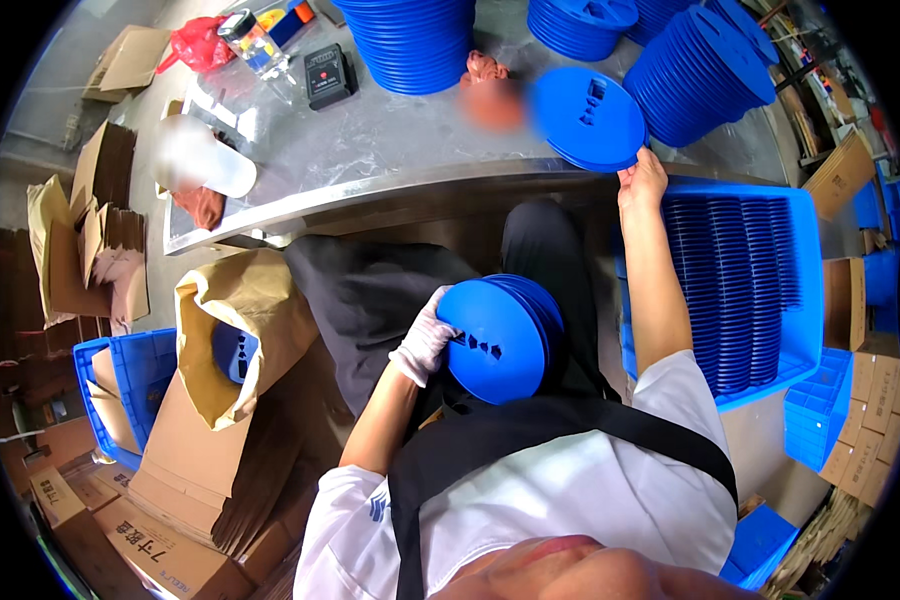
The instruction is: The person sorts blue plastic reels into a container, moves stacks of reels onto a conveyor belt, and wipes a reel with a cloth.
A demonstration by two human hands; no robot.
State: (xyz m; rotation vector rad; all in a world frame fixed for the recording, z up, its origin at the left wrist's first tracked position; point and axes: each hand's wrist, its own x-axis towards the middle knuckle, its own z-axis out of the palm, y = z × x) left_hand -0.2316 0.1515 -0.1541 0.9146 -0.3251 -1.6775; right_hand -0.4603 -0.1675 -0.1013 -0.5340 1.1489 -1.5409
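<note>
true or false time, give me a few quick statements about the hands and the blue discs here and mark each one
1. The left hand wears a white glove. True.
2. The left hand holds a stack of blue discs on the lap. True.
3. The right hand is gloved too. False: it is bare.
4. The right hand touches the blue disc on the metal table's edge. True.
5. The blue crate at the person's right is empty. False: rows of blue discs fill it.
6. The brown paper bag lies on the metal table. False: it stands below, at the person's left.
</note>
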